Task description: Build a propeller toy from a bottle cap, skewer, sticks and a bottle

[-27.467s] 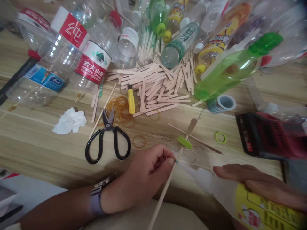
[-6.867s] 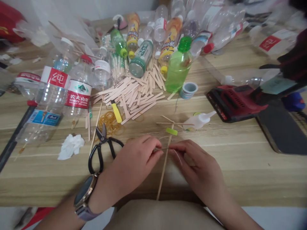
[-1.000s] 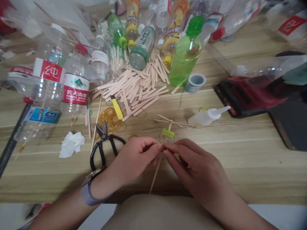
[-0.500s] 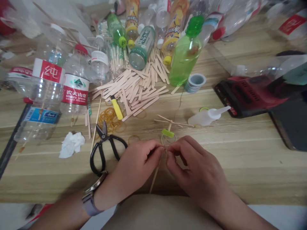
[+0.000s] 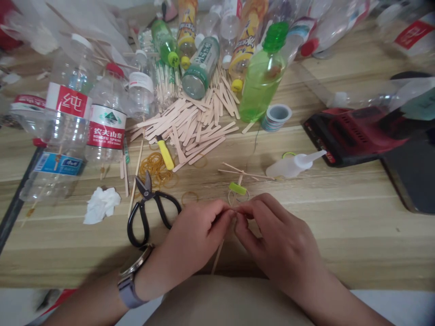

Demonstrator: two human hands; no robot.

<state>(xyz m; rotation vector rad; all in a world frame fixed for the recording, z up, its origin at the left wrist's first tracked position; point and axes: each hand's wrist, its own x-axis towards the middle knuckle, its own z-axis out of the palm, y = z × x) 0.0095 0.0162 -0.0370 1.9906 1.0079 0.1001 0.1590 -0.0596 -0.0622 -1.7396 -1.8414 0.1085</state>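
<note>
Left hand and right hand meet fingertip to fingertip, both sets of fingers pinched on the thin stick. The stick lies across the front edge of the surface, pointing away. Green clip sits on it just past the fingers. Scissors are just left of the left hand, and the glue bottle is further back on the right.

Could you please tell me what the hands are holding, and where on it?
The left hand and right hand both pinch the thin wooden stick with their fingertips, just below the green cap.
</note>
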